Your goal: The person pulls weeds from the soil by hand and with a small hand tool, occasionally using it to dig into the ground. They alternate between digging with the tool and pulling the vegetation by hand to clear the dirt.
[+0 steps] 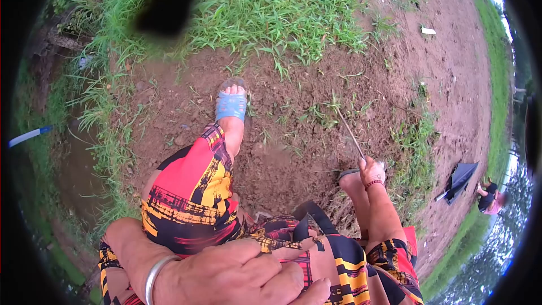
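My right hand (371, 170), with a beaded bracelet at the wrist, is wrapped round a thin rod-like tool (351, 134). The tool slants away over the soil, and its far end meets a small clump of weeds (330, 114). Its exact kind does not show. Close to the camera, my left hand (243, 274) lies over the patterned clothing (192, 203) on my lap, a silver bangle (155, 279) at its wrist. The left fingers are loosely bent and somewhat apart, with nothing visible in them.
Muddy soil (282, 175) surrounds my sandalled foot (231, 101). Thick grass (282, 5) grows ahead, and a water-filled ditch (84, 164) runs along the left. On the dirt path at right lies a dark umbrella (460, 182), near a person (490, 199). A dark blur covers part of the upper left.
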